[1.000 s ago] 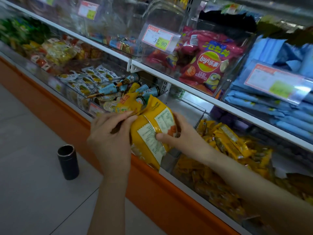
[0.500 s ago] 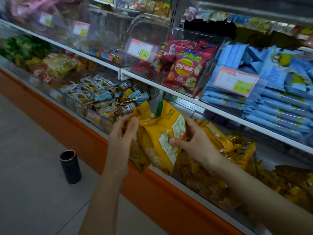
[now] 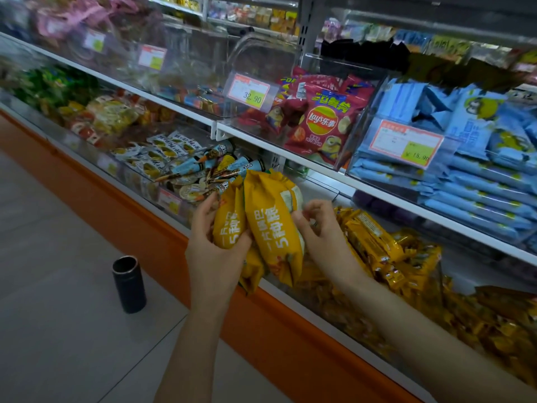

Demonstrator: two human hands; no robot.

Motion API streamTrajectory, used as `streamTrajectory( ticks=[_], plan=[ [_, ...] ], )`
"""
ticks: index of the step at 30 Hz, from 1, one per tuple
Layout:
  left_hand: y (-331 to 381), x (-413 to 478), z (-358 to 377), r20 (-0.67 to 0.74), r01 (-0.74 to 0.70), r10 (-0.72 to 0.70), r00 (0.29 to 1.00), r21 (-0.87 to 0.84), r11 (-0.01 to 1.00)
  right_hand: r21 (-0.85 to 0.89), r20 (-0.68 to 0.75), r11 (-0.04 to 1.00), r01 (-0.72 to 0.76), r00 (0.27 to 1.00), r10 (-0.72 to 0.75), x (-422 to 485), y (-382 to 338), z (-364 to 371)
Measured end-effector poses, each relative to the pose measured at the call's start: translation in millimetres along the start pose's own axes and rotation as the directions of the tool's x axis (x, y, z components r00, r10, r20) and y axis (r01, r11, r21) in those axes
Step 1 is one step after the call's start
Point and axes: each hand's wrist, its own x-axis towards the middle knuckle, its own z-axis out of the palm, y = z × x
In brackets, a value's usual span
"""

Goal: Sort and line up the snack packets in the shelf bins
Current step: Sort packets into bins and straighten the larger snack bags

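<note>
Yellow snack packets [image 3: 270, 228] are hanging upright in a bunch btwn both hands, just over the orange front rail [image 3: 290, 341] of the bottom shelf. L hand [image 3: 215, 251] is gripping the left-side packets w/ fingers curled round them. R hand [image 3: 322, 234] is pinching the biggest packet's right edge, thumb on front. Heaped yellow bars [image 3: 377, 242] are lying just beside R hand. Black can [image 3: 129, 283] is standing on the floor.

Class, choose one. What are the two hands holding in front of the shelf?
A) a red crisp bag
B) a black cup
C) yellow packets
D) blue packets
C: the left hand and the right hand both grip the yellow packets, held upright between them.
</note>
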Motion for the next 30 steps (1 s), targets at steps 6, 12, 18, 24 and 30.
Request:
streamTrajectory(
  ticks=[6,12,18,24,30],
  plan=[
    [0,3,-13,-0.097,0.068,-0.069,0.993,-0.013,0.998,0.135,0.312,0.985,-0.111,0.948,0.064,-12,-19,-4],
    [10,-3,-23,-0.035,0.045,-0.049,0.998,-0.095,0.994,0.070,0.252,0.989,-0.131,0.962,0.109,-29,-22,15],
    [16,-4,-51,-0.204,-0.024,-0.003,0.979,-0.129,0.991,0.480,0.146,0.811,-0.335,0.942,0.303,-36,-31,16],
    [13,-10,-79,-0.284,-0.098,0.086,0.955,-0.027,0.995,0.611,0.358,0.588,-0.531,0.847,0.392,-58,-35,18],
    [4,-20,-96,-0.210,-0.058,0.056,0.976,-0.002,0.998,0.579,0.391,0.571,-0.582,0.812,0.433,-82,-37,32]
  ],
)
